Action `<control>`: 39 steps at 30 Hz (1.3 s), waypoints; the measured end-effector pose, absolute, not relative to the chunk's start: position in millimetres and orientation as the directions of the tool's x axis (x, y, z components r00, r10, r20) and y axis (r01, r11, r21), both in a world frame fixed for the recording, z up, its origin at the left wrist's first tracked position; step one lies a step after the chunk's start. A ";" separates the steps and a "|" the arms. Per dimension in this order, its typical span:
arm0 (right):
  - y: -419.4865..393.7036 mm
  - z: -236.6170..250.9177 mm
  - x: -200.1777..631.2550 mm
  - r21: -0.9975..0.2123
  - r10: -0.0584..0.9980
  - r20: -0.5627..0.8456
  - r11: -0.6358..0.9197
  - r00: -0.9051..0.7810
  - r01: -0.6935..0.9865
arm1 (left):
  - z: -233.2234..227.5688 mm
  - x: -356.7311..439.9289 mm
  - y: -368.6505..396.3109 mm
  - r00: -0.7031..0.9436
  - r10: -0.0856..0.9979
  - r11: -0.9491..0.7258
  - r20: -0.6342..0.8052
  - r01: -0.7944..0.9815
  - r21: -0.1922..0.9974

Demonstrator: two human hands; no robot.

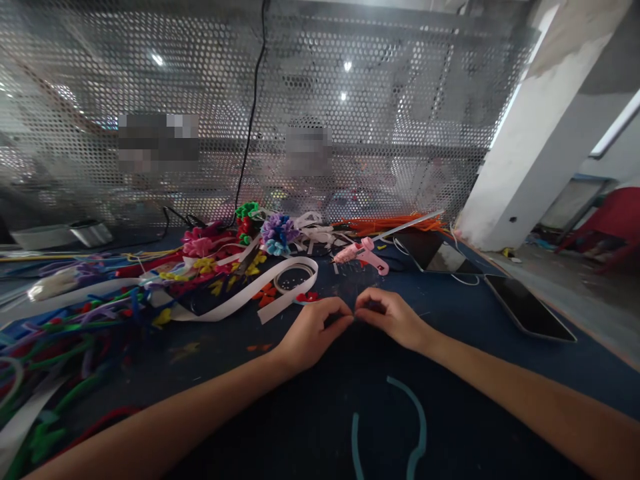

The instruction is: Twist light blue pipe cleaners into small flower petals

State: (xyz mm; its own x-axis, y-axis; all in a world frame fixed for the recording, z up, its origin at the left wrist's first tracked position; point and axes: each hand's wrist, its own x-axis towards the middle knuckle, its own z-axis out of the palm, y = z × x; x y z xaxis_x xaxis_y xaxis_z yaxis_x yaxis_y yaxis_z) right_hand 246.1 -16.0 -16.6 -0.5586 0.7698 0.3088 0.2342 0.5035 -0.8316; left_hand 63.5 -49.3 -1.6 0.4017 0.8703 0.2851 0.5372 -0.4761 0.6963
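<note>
Over the middle of the dark blue tabletop, my left hand (317, 328) and my right hand (393, 319) meet almost fingertip to fingertip. Both have thumb and fingers pinched together, but whatever lies between them is too small or dark to make out. Nearer to me are two teal fuzzy stems (419, 417), bent and running off the bottom edge of the view. A small red flower shape (307, 297) sits just behind my left hand. Beyond my hands rests a pink hot glue gun (367, 255) with a clear glue stick (410, 225) in its back.
Many coloured fuzzy stems (75, 347) pile up at left. A white ribbon (235, 308) curls beside orange and yellow flower shapes. A purple and blue pompom-like bunch (279, 233) stands behind. A tablet (440, 253) and a phone (530, 308) lie at right. A perforated metal screen (390, 133) borders the back.
</note>
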 end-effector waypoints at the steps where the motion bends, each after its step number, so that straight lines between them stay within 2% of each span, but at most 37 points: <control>1: -14.4 -17.9 246.0 -0.853 0.793 0.308 0.475 -0.526 0.215 | -1.1 63.4 -49.3 0.402 0.871 -0.474 0.282 0.537 0.697; 4: -13.4 -22.6 245.0 -0.878 0.839 0.328 0.440 -0.434 0.188 | -0.1 63.4 -49.1 0.405 0.873 -0.470 0.273 0.543 0.696; 6: -15.3 -24.7 244.4 -0.855 0.838 0.385 0.482 -0.386 0.192 | -0.6 63.6 -48.7 0.402 0.876 -0.464 0.268 0.550 0.694; 11: -23.2 -23.9 244.8 -0.722 0.758 0.570 0.646 -0.319 0.246 | -3.2 64.4 -48.1 0.384 0.880 -0.460 0.279 0.542 0.704; 20: -26.7 -20.6 245.5 -0.532 0.620 0.672 0.784 -0.405 0.319 | -1.3 65.9 -49.6 0.360 0.883 -0.459 0.301 0.527 0.715; 28: -26.9 -23.9 246.6 -0.436 0.560 0.646 0.829 -0.519 0.350 | -0.4 66.0 -49.8 0.342 0.887 -0.455 0.309 0.539 0.709; 39: -25.9 -23.1 248.9 -0.496 0.590 0.616 0.805 -0.523 0.324 | -0.6 66.0 -49.4 0.359 0.884 -0.455 0.299 0.516 0.725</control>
